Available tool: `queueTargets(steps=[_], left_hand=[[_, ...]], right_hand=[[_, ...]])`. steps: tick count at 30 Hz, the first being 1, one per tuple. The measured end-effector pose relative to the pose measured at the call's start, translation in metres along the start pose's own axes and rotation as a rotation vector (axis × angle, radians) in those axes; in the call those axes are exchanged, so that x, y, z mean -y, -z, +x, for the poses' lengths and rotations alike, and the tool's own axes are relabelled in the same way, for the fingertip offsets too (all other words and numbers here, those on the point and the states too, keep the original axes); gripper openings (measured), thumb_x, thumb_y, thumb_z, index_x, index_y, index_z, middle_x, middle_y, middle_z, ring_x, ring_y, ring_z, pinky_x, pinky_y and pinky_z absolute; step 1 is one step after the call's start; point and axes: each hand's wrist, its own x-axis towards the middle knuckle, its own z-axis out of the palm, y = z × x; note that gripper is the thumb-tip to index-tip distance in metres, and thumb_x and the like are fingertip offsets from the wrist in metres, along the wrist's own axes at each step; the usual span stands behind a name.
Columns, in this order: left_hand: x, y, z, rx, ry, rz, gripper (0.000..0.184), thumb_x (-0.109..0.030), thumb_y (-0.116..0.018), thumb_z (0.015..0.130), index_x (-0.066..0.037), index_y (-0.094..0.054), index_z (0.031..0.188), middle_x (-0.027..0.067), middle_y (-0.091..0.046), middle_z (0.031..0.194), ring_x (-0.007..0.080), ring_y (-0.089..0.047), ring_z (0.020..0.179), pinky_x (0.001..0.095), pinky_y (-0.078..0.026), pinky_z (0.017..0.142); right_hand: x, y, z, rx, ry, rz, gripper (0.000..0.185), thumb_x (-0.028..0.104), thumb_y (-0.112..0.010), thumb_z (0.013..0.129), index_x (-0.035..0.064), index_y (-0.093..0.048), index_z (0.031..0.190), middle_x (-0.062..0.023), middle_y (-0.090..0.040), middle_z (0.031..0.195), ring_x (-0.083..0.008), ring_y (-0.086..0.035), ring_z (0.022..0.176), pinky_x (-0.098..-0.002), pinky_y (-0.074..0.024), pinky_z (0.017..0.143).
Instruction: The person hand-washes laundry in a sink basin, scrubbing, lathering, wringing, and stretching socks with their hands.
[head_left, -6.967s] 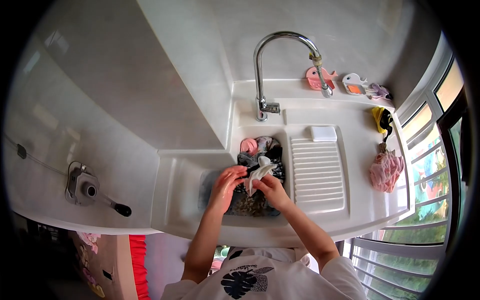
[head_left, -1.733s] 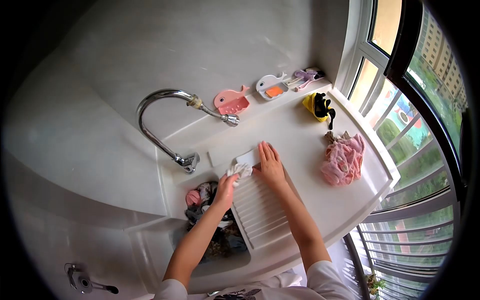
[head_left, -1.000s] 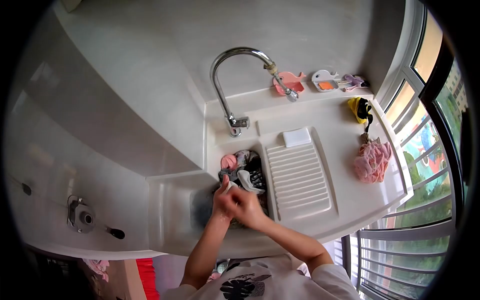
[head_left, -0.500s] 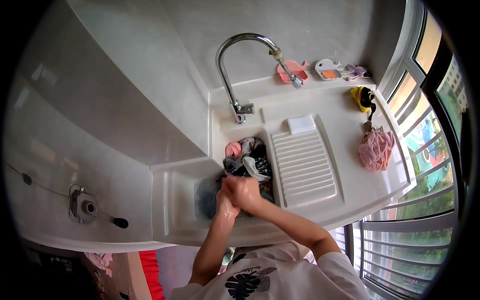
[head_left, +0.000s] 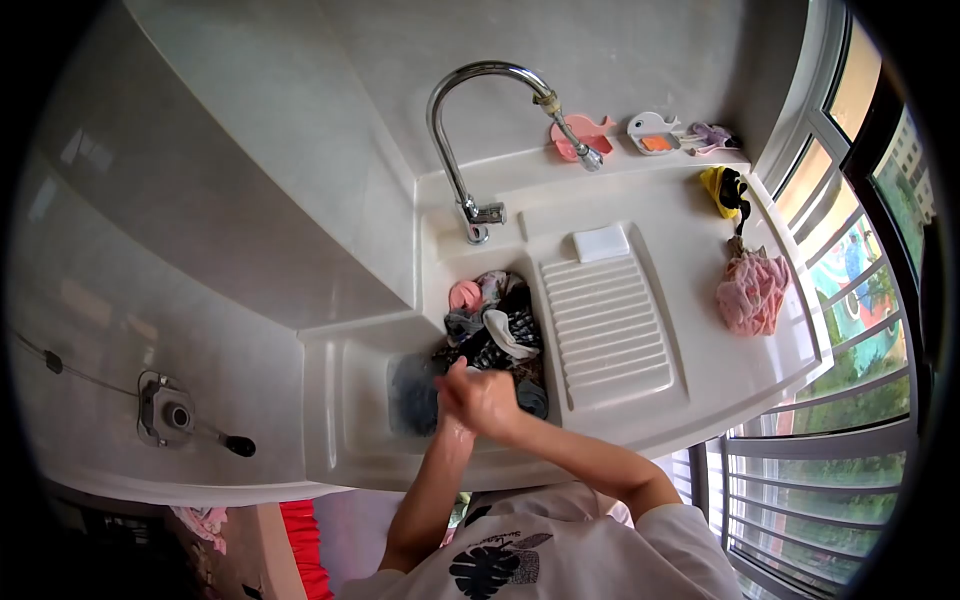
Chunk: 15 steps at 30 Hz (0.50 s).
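Over the sink [head_left: 345, 400], my two hands are pressed together, wet and slightly blurred. My right hand [head_left: 487, 402] lies on top with its fingers curled over my left hand [head_left: 452, 418]. Whether a small piece of cloth is squeezed between them, I cannot tell. The left fingers are mostly hidden. Just beyond the hands a heap of wet clothes [head_left: 487, 325] fills the basin, dark and patterned pieces with a pink one and a white one. Greyish water [head_left: 410, 395] stands to the left of the heap.
Right of the basin is a ribbed washboard [head_left: 607, 335] with a white soap bar [head_left: 601, 244] at its top. A chrome faucet [head_left: 440, 130] arches above. Pink cloth [head_left: 752, 290] and a yellow-black item [head_left: 724, 192] lie at right. Whale-shaped soap dishes [head_left: 655, 135] line the back ledge.
My hands have shifted slightly against each other, the right one turning and moving a little down. The clothes in the basin look the same, and the view has tilted slightly.
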Motion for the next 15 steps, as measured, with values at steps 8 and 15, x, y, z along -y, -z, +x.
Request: queueTargets(steps=[8, 15], left_hand=[[-0.007, -0.050, -0.018, -0.338, 0.158, 0.190, 0.037, -0.042, -0.040, 0.095, -0.016, -0.052, 0.119, -0.0003, -0.057, 0.113, 0.0163, -0.056, 0.102, 0.0351, -0.046, 0.085], [0.008, 0.005, -0.006, 0.181, 0.107, -0.030, 0.029, -0.038, -0.039, 0.096, -0.016, -0.053, 0.109, -0.0006, -0.057, 0.103, 0.0136, -0.056, 0.100, 0.0320, -0.046, 0.083]], right_hand=[[-0.027, 0.008, 0.017, 0.001, -0.147, -0.070, 0.017, 0.020, -0.060, 0.080, 0.0094, -0.054, 0.069, -0.0097, -0.057, 0.056, -0.0270, -0.058, 0.048, -0.0387, -0.0432, 0.041], [-0.007, 0.004, -0.007, 0.063, 0.161, 0.051, 0.010, 0.019, -0.061, 0.076, 0.0111, -0.056, 0.072, -0.0089, -0.055, 0.056, -0.0253, -0.059, 0.049, -0.0377, -0.0449, 0.044]])
